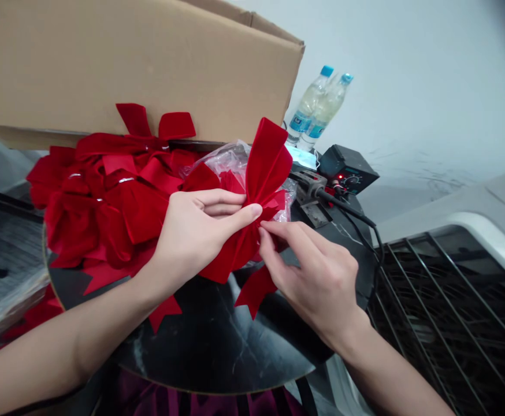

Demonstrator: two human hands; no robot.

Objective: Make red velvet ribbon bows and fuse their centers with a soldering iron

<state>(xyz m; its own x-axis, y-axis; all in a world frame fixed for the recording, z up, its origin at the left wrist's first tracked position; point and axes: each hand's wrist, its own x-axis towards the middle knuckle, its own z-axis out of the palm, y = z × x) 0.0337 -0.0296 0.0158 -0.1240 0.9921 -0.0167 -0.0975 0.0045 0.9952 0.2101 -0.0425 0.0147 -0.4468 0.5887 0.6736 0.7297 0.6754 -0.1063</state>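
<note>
My left hand (pixel 196 231) grips a red velvet bow (pixel 264 167) at its pinched middle, thumb and fingers closed round it, the loops standing up above. My right hand (pixel 317 277) pinches at the same knot from the right, thumb and forefinger pressed together on the bow's centre. One red tail (pixel 255 292) hangs below my hands over a round black tabletop (pixel 218 352). A heap of finished red bows (pixel 105 196) lies just left of my left hand.
A large cardboard box (pixel 148 63) stands behind the heap. Crumpled clear plastic (pixel 230 159) lies behind the bow. Two water bottles (pixel 319 107), a black control unit (pixel 348 170) with a lit red lamp, and a cabled tool (pixel 317 193) sit at the back right. A dark wire grille (pixel 447 312) fills the right.
</note>
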